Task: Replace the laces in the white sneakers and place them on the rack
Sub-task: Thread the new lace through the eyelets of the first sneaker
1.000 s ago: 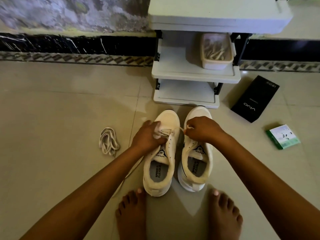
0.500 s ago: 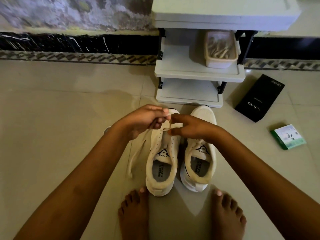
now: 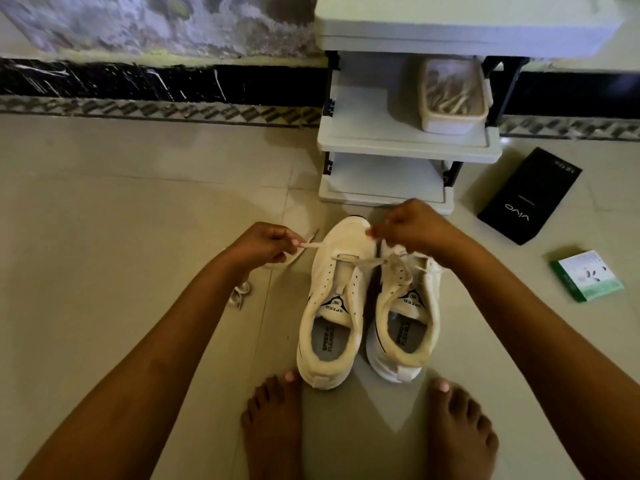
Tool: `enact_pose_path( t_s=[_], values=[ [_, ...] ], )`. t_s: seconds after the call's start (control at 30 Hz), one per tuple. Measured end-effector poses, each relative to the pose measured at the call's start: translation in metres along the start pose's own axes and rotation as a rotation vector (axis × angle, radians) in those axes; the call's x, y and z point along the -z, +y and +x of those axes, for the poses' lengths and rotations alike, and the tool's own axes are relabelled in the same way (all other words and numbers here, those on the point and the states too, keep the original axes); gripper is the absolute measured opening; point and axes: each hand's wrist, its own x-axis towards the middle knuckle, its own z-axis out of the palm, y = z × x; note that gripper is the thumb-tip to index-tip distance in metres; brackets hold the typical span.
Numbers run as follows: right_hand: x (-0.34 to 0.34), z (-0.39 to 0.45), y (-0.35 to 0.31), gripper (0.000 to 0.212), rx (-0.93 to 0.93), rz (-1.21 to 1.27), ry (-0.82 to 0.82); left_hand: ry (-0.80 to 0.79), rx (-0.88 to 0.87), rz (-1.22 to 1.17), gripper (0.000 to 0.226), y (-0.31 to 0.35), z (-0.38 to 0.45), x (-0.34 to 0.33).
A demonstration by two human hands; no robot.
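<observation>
My bare feet point(image 3: 367, 424) sit flat on the smooth, glossy floor tiles point(image 3: 104, 237), toes just short of the heels of the white sneakers point(image 3: 367, 306), and those sneakers are my landmark for everything else. They stand side by side, toes pointing away from me, soft padded collars yellowed, printed grey insoles showing inside. The left one has bare rows of eyelets with a single flat woven lace point(image 3: 349, 261) threaded across the pair nearest its toe. My left hand point(image 3: 266, 245) pinches one end of that lace out to the left of the sneakers, fingers curled tight on it. My right hand point(image 3: 412, 232) pinches the other end over the sneakers' toes, knuckles bunched. Left of the sneakers, partly under my forearm, a loose old lace point(image 3: 240, 294) lies in limp loops on the tile. Right of the sneakers sits a small green-and-white carton point(image 3: 587, 275), and beyond it a matte black box point(image 3: 530, 195). Just past the sneakers' toes stands the rack point(image 3: 408, 147), pale plastic shelves on dark posts, with a rounded translucent tub point(image 3: 453, 98) on its middle shelf.
</observation>
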Motion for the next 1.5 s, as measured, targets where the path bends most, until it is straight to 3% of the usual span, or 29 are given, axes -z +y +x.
enact_pose_path(
  t_s=[0.07, 0.1, 0.13, 0.27, 0.4, 0.53, 0.67, 0.77, 0.83, 0.9, 0.93, 1.0, 1.1, 1.5],
  values=[
    [-0.009, 0.002, 0.005, 0.025, 0.025, -0.384, -0.093, -0.003, -0.073, 0.016, 0.016, 0.004, -0.001, -0.001],
    [-0.013, 0.003, 0.007, 0.021, 0.022, -0.426, -0.111, -0.022, -0.119, 0.019, 0.014, 0.008, -0.003, -0.003],
    [-0.016, 0.003, 0.007, 0.016, 0.031, -0.39, -0.113, -0.046, -0.169, 0.021, 0.013, 0.013, -0.004, -0.006],
    [-0.027, -0.002, -0.003, 0.038, 0.158, -0.012, -0.148, -0.109, -0.286, 0.04, 0.009, 0.035, -0.009, -0.023],
    [-0.028, -0.009, -0.011, 0.016, 0.22, 0.078, -0.146, -0.102, -0.304, 0.018, 0.007, 0.043, -0.012, -0.025],
    [0.0, -0.009, -0.001, 0.019, 0.111, 0.233, 0.011, -0.05, -0.267, -0.013, 0.008, 0.032, -0.012, -0.014],
    [0.032, -0.004, 0.017, 0.026, -0.031, 0.394, 0.454, 0.095, -0.197, 0.142, 0.008, 0.016, -0.002, -0.003],
    [0.034, 0.003, 0.024, 0.018, -0.073, 0.122, 0.676, 0.219, -0.167, 0.376, 0.007, 0.014, 0.006, -0.003],
    [0.022, 0.004, 0.019, 0.031, -0.033, -0.247, 0.633, 0.195, -0.219, 0.43, 0.011, 0.021, 0.006, -0.009],
    [0.0, 0.001, 0.008, 0.062, 0.121, -0.27, 0.462, 0.098, -0.311, 0.419, 0.017, 0.034, 0.0, -0.017],
    [-0.012, -0.001, 0.002, 0.067, 0.191, -0.206, 0.341, 0.052, -0.352, 0.401, 0.019, 0.039, -0.004, -0.021],
    [-0.033, -0.003, -0.005, 0.056, 0.248, -0.119, 0.117, 0.042, -0.403, 0.366, 0.017, 0.046, -0.007, -0.027],
    [-0.039, -0.004, -0.007, 0.019, 0.273, -0.077, 0.034, 0.1, -0.386, 0.288, 0.008, 0.046, -0.007, -0.027],
    [-0.038, -0.001, 0.003, 0.013, 0.174, 0.173, 0.002, 0.006, -0.361, 0.284, 0.015, 0.047, -0.011, -0.028]
  ],
)
